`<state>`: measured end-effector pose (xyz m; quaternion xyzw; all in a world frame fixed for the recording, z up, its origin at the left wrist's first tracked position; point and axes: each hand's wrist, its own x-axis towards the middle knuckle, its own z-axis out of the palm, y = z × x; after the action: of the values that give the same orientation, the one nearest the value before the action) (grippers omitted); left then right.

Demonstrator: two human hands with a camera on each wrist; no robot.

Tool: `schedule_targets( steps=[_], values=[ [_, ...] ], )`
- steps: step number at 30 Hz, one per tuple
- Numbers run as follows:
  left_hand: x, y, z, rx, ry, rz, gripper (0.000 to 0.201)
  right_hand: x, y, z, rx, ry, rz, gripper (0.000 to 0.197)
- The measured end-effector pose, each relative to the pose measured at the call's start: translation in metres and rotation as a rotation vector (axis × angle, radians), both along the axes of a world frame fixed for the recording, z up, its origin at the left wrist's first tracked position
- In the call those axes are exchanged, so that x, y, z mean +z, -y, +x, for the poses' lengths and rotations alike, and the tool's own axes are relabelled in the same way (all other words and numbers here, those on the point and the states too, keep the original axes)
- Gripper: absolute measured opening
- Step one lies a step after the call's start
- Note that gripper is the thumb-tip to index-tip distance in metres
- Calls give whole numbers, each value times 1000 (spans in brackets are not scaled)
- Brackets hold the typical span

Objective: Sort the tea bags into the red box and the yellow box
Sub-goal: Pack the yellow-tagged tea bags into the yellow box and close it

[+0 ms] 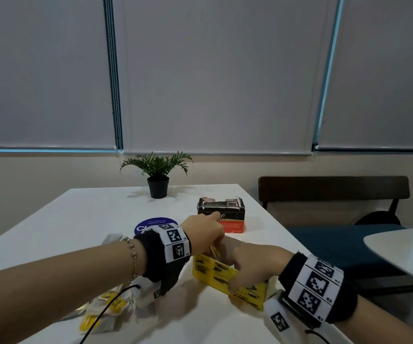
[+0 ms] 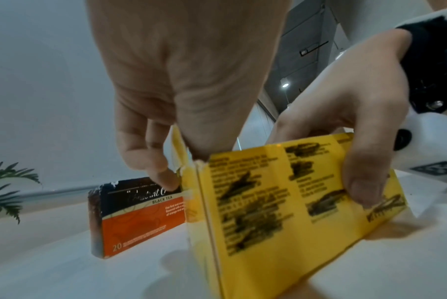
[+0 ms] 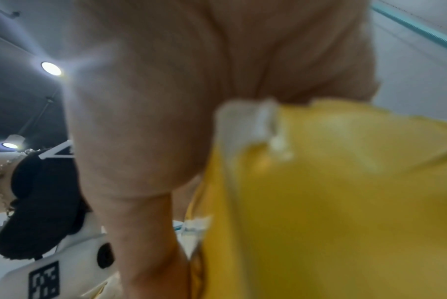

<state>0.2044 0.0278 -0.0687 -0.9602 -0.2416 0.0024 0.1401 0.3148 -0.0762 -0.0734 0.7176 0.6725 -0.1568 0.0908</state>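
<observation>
The yellow box [image 1: 214,270] stands on the white table [image 1: 88,219] in front of me, black scribbles across its long side [image 2: 263,212]. My right hand [image 1: 252,266] grips its near end from above, thumb pressed on the side [image 2: 363,186]; in the right wrist view the yellow box [image 3: 345,202] fills the frame, blurred. My left hand [image 1: 205,233] is at the far end and pinches the box's upright end flap [image 2: 177,145] between thumb and fingers. The red box [image 1: 221,216], black on top and open, stands just behind. Several tea bags [image 1: 111,304] with yellow tags lie at lower left.
A potted plant [image 1: 158,175] stands at the table's far edge. A blue round sticker [image 1: 150,224] lies left of the red box. Right of the table are a dark bench back [image 1: 334,192], a blue seat and the corner of another white table [image 1: 404,247].
</observation>
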Motion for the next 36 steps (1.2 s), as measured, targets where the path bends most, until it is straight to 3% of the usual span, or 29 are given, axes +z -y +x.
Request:
schedule_targets(
  steps=[9, 15, 21, 25, 27, 31, 36],
  values=[
    [3, -10, -5, 94, 104, -260, 39, 0, 5, 4, 54, -22, 53, 41],
    [5, -8, 0, 36, 36, -188, 44, -2, 6, 4, 96, 43, 87, 41],
    [7, -8, 8, 67, -20, -251, 72, -1, 4, 6, 102, 67, 67, 43],
    [24, -16, -4, 137, 23, -534, 76, -1, 5, 12, 91, 29, 95, 42],
    [43, -21, -17, 144, 97, -644, 72, 0, 7, 15, 94, -14, 129, 42],
    [69, -35, -54, 193, 216, -701, 53, 3, 10, 15, 78, 29, 223, 35],
    [72, -47, -115, 259, 122, -640, 40, 14, 15, 2, 26, 125, 367, 37]
  ],
)
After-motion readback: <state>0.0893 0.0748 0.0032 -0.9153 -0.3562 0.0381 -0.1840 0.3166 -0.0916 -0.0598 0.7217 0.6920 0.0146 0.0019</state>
